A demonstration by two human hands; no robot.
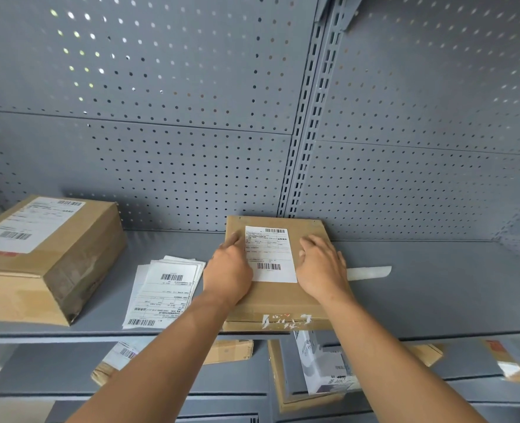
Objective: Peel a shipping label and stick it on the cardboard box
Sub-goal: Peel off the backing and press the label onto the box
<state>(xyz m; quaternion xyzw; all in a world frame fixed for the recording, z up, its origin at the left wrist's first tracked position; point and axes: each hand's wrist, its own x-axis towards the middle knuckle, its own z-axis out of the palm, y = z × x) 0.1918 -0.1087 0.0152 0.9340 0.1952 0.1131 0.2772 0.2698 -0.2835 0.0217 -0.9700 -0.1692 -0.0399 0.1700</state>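
Both bare hands, left hand [228,274] at nine o'clock, right hand [321,267] at three, press flat, fingers extended, gripping nothing, flanking the white rectangular shipping label [271,254] on the flat brown cardboard box [275,300].

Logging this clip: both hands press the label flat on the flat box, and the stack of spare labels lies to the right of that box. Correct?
Not quite. In the head view the stack of spare labels lies left of the flat box, not right. The left hand and right hand do press the label.

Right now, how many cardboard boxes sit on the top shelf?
2: a flat box under both hands at the centre, and a bigger box at the left. Others may sit outside the view.
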